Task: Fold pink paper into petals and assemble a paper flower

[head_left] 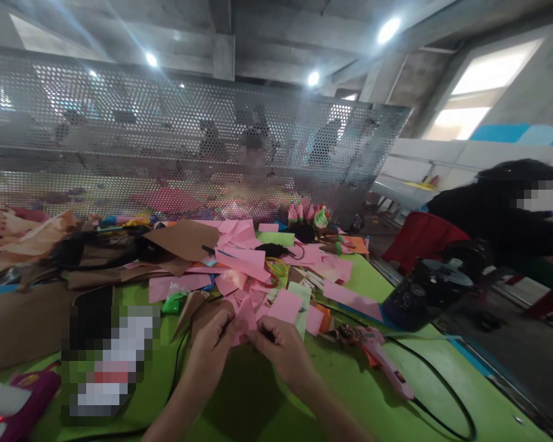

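Observation:
Between my two hands is a small pink piece of paper (245, 319), its top coming to a point. My left hand (219, 328) pinches its left side. On its lower right edge, the fingers of my right hand (276, 337) are closed as well. Loose pink paper pieces (286, 306) lie in a heap just beyond my hands. To the right, a pink glue gun (387, 368) rests on the green tabletop (341, 405), its black cord curling toward the edge.
Brown paper sheets (184, 239) and a black phone-like slab (92, 307) lie to the left. Small decorated cones (321, 218) stand at the back before a perforated metal screen (166, 135). A dark container (431, 291) sits at the right edge. Another person (498, 209) sits beyond it.

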`<state>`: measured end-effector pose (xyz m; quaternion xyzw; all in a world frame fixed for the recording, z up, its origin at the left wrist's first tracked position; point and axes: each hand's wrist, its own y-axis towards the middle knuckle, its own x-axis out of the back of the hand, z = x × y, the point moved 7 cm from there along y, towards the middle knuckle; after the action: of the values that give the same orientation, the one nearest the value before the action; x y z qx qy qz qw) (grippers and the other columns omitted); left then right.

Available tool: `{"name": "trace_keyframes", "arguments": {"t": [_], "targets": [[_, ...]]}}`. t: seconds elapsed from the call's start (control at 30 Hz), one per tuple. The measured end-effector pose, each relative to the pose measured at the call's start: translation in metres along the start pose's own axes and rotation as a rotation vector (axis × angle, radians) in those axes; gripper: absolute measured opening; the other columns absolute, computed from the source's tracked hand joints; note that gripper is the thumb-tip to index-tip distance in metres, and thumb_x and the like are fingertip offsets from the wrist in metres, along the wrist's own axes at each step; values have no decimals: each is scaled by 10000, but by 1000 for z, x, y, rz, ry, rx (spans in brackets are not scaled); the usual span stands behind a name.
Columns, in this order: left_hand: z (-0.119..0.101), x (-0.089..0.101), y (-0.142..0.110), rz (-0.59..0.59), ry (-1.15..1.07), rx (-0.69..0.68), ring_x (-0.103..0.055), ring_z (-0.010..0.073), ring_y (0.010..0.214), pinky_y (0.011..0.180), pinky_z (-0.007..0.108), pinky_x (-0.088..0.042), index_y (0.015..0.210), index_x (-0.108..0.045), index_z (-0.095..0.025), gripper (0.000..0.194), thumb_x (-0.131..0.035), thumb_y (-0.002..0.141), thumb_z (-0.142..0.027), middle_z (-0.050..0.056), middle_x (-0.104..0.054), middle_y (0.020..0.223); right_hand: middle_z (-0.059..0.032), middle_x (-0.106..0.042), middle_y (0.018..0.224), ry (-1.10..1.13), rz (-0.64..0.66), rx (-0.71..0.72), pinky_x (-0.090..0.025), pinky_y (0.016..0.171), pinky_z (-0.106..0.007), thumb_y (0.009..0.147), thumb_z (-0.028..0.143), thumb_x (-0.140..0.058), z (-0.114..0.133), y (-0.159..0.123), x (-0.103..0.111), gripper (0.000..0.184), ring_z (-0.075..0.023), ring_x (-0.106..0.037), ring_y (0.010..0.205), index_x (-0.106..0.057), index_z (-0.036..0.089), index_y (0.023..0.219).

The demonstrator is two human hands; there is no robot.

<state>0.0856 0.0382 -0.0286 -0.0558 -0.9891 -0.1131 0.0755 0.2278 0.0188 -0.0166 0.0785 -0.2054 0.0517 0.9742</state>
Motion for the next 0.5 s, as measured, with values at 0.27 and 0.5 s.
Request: {"name": "trace_keyframes", "arguments": {"t": [0.27, 0.5], "targets": [[-5, 5, 3, -21, 44, -77, -476, 144, 643, 598, 225, -392, 678, -560, -200, 361, -526, 880, -497, -25, -496, 652, 55, -364, 586, -65, 11, -25, -220, 523, -232, 828, 339, -587, -2, 1, 4, 330, -108, -334, 576, -395, 197, 601], [-4, 6, 5, -50, 90, -63, -453, 134, 604, 576, 226, -385, 636, -546, -198, 361, -541, 867, -475, -32, -475, 615, 56, -365, 589, -108, 134, -10, -211, 519, -235, 848, 356, -589, 1, -1, -6, 350, -106, -334, 579, -394, 193, 607]]}}
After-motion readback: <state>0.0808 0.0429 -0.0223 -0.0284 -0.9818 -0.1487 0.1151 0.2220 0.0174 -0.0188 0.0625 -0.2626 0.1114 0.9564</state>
